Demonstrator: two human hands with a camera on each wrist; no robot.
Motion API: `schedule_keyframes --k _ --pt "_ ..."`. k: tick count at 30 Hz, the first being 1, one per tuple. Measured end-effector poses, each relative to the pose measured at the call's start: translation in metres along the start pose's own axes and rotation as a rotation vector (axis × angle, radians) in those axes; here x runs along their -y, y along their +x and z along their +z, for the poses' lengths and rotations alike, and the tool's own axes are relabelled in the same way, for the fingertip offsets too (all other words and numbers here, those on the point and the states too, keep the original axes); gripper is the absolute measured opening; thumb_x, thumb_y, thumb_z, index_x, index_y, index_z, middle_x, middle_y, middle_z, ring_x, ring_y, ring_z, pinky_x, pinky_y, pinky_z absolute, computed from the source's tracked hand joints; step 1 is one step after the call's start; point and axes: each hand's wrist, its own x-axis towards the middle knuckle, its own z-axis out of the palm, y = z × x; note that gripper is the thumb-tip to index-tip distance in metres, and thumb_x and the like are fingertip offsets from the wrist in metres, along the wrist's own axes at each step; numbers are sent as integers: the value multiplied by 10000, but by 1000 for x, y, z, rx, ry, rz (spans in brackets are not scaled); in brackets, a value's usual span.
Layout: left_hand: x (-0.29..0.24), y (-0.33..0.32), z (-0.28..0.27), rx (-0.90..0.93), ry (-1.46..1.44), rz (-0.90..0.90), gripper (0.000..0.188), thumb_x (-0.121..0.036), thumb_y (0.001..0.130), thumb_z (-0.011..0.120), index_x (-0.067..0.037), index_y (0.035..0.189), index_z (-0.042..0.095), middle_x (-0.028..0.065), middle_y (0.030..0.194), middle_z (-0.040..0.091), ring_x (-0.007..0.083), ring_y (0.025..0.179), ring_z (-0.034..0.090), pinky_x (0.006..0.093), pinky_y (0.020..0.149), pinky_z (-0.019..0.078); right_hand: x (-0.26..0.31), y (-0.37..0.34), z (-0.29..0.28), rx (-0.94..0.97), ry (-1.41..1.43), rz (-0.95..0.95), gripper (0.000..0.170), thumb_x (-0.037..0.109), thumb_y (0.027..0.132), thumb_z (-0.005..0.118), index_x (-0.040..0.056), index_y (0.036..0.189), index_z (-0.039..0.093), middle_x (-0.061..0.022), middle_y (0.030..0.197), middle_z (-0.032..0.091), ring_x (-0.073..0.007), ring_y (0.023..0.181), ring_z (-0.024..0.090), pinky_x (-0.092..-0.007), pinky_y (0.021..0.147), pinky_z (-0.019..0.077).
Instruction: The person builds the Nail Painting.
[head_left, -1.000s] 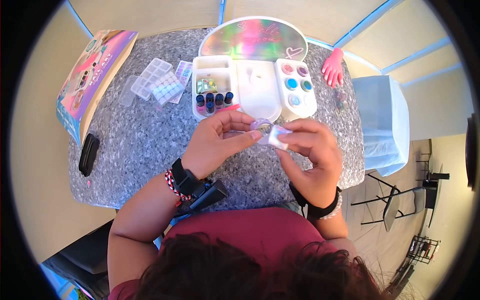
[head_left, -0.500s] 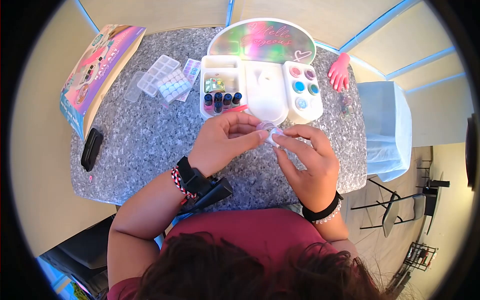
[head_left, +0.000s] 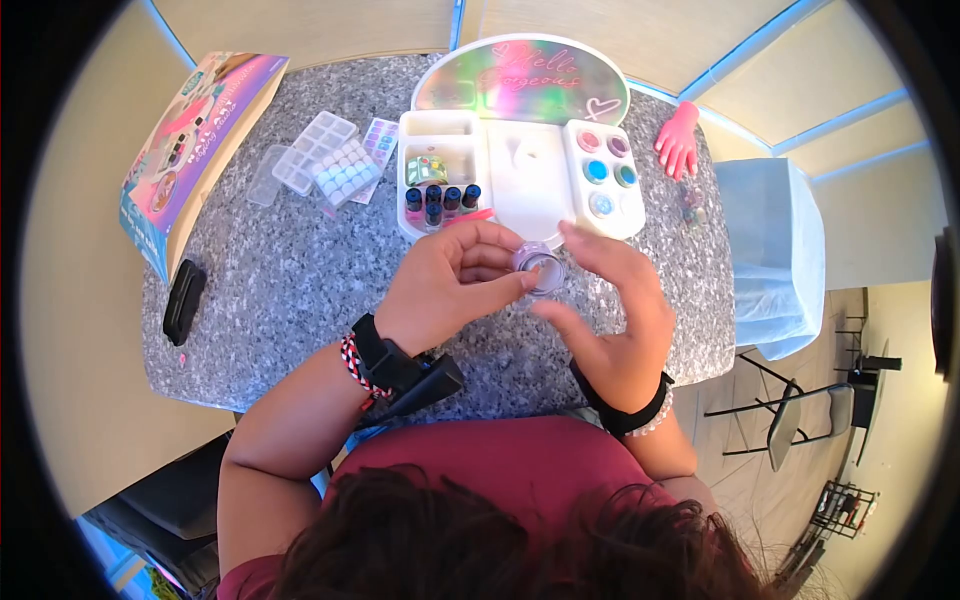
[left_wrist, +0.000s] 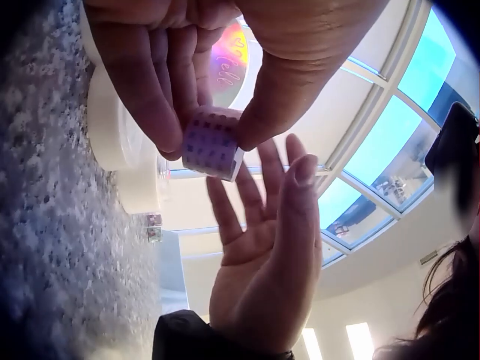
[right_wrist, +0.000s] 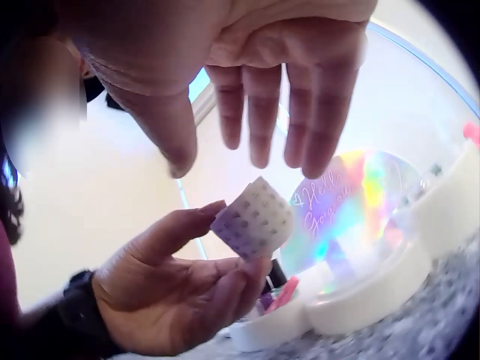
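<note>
Between thumb and fingers, the left hand (head_left: 440, 278) pinches a small curled, patterned roll (head_left: 540, 268), pale lilac in the head view. Rows of small marks cover the roll (left_wrist: 213, 144) in the left wrist view, and in the right wrist view the roll (right_wrist: 255, 217) looks like a short tube, held from below by the left hand (right_wrist: 176, 289). Just to its right, the right hand (head_left: 625, 310) holds nothing, its thumb and fingers spread apart. Straight fingers of the right hand (left_wrist: 262, 255) stand near the roll in the left wrist view, not touching it.
Beyond the hands stands a white organizer (head_left: 520, 190) with dark-capped bottles (head_left: 433, 205), glitter pots (head_left: 596, 172) and a shiny sign (head_left: 525, 75). Left are clear trays (head_left: 315, 155), a box (head_left: 190, 150) and a black case (head_left: 184, 302). A pink hand model (head_left: 677, 142) is at right.
The right hand has let go of the roll and opened, moving slightly away. The roll, which both hands touched before, is now in the left hand alone, with its round opening turned upward.
</note>
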Motion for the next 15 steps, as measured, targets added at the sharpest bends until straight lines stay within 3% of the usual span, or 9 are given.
schedule_keyframes --k 2,3,5,8,10,13,15 --pt "-1 -1 1 -4 -9 -13 373 -82 980 865 11 1297 691 86 1173 782 120 1060 759 279 946 617 -1 -5 9 -52 394 363 635 39 906 888 62 1481 621 -76 1302 749 -221 1164 725 -372 976 595" --pt "0 -1 1 18 -26 14 380 -72 988 849 6 1315 672 81 1163 781 117 1067 756 279 950 613 -3 -7 10 -52 394 364 635 39 906 888 62 1481 621 -76 1302 749 -221 1164 725 -372 976 595" --pt "0 -3 3 42 -42 40 387 -63 996 833 1 1333 654 76 1154 780 114 1074 754 278 953 610 -5 -9 11 108 703 594 681 -16 942 821 59 1548 518 -37 1243 706 -157 1156 694 -355 1001 571" --pt "0 -5 8 -16 10 98 476 -63 982 820 -5 1383 571 92 1132 783 134 1065 753 301 949 598 -5 -9 16 79 838 678 705 -29 946 811 68 1555 469 -12 1133 667 -121 1090 674 -335 974 558" --pt "3 -6 7 -77 349 370 574 -70 953 805 -17 1419 473 122 1096 779 175 1036 753 341 944 583 -4 -9 18 111 834 678 681 -31 950 800 68 1537 470 -13 1130 666 -118 1061 661 -335 957 552" --pt "-3 -13 11 -87 435 420 585 -18 944 751 -20 1451 459 87 1165 746 162 1053 677 371 1033 528 -3 -10 18 130 878 705 647 -38 960 775 69 1513 458 -21 1124 660 -113 1018 634 -330 928 538" --pt "-7 -13 9 -67 516 440 613 -50 934 769 -21 1448 436 115 1106 755 196 1025 699 385 982 546 -3 -10 19 121 927 734 636 -43 965 760 70 1506 445 -28 1123 657 -111 1004 619 -325 917 529"
